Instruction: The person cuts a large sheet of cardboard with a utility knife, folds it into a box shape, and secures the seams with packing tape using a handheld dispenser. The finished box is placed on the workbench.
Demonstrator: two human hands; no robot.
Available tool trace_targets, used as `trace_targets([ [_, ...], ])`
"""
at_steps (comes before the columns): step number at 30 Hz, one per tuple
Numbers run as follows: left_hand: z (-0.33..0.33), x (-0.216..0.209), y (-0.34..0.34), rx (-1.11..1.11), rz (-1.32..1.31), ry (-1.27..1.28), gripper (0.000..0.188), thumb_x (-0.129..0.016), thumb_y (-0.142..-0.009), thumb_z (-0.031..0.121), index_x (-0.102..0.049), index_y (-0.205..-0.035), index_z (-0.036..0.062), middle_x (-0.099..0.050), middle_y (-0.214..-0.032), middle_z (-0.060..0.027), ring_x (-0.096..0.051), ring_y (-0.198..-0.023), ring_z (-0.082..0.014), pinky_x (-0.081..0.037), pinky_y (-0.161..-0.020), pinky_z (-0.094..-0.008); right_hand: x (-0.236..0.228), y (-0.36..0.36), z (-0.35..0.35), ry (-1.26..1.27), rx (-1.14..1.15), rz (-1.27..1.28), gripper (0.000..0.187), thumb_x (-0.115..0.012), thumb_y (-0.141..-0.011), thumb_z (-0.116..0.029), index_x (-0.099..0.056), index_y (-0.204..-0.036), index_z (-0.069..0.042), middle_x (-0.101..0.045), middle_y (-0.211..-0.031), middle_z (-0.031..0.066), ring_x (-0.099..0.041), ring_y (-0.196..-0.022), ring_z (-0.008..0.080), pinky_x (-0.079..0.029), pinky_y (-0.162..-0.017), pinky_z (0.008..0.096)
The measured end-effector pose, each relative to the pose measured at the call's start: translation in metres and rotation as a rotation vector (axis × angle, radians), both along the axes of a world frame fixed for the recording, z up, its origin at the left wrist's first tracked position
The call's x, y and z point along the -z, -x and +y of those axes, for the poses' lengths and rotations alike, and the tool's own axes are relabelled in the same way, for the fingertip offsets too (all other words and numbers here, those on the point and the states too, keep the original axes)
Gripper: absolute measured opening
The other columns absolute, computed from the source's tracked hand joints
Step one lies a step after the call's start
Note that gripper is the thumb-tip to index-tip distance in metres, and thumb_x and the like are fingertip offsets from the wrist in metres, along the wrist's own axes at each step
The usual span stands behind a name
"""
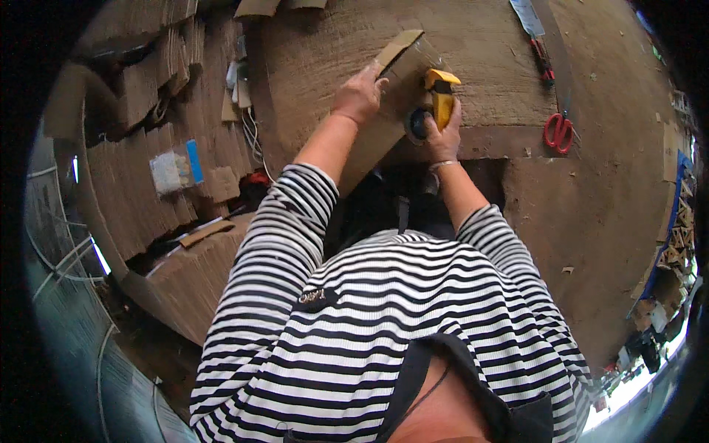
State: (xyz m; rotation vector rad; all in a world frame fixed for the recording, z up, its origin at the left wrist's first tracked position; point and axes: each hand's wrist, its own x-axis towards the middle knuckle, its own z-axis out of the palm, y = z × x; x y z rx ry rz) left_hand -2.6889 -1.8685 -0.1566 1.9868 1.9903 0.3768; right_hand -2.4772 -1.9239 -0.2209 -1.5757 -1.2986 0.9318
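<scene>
My left hand [358, 96] is closed on the edge of a brown cardboard piece [397, 50], which stands tilted over the worktable. A strip of clear film glints by its far corner. In my right hand [445, 139] is a yellow tape dispenser [443, 103], gripped by its handle, with a dark round part [418, 127] beside my thumb. The dispenser is just right of the cardboard; whether they touch I cannot tell. Further right lie red-handled scissors [559, 133] and a red and black cutter [543, 63].
The worktable [487, 85] has a worn brown top. Stacks of flat cardboard [133, 162] fill the left side, with a clear bag [172, 172] on them. A white cable [255, 140] runs beside the stacks. More goods [676, 244] line the far right.
</scene>
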Motion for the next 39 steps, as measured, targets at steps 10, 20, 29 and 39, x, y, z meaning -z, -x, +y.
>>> trace_targets([
  [10, -0.052, -0.014, 0.023, -0.034, -0.106, 0.271, 0.062, -0.053, -0.095, 0.039, -0.035, -0.143, 0.0032, -0.041, -0.147, -0.0186, -0.041, -0.134, -0.0336, -0.036, -0.109, -0.0407, -0.009, -0.022, -0.001, 0.053, -0.014, -0.12, 0.081, -0.073, -0.084, -0.032, -0.028, -0.148, -0.008, -0.047, -0.139, 0.0205, -0.049, -0.126, 0.0349, -0.04, -0.104, 0.0399],
  [20, -0.178, -0.01, 0.079, -0.1, -0.08, 0.052, 0.052, -0.062, -0.09, 0.021, -0.046, -0.134, -0.002, -0.052, -0.135, -0.0226, -0.051, -0.124, -0.0356, -0.042, -0.104, -0.0412, -0.084, -0.055, -0.026, -0.037, -0.326, -0.138, 0.077, -0.065, -0.081, 0.0, -0.029, -0.149, -0.005, -0.041, -0.147, 0.0143, -0.046, -0.131, 0.0255, -0.038, -0.108, 0.0361],
  [29, -0.131, -0.089, 0.035, -0.357, -1.39, 0.344, 0.036, -0.058, -0.097, 0.025, -0.06, -0.121, -0.0029, -0.062, -0.12, -0.0165, -0.06, -0.113, -0.0282, -0.047, -0.098, -0.0345, -0.189, -0.026, -0.064, -0.383, -0.651, -0.392, 0.087, -0.081, -0.066, -0.005, -0.04, -0.143, -0.005, -0.058, -0.101, 0.0169, -0.061, -0.088, 0.0325, -0.053, -0.078, 0.0389],
  [39, -0.141, -0.109, 0.03, -0.579, -1.969, 0.64, 0.029, -0.059, -0.096, 0.018, -0.063, -0.113, -0.0052, -0.068, -0.106, -0.0132, -0.068, -0.093, -0.0204, -0.057, -0.084, -0.0329, -0.221, 0.004, -0.078, -0.363, -0.796, -0.517, 0.087, -0.081, -0.062, -0.008, -0.047, -0.142, -0.014, -0.055, -0.084, 0.0118, -0.061, -0.069, 0.0278, -0.053, -0.059, 0.0357],
])
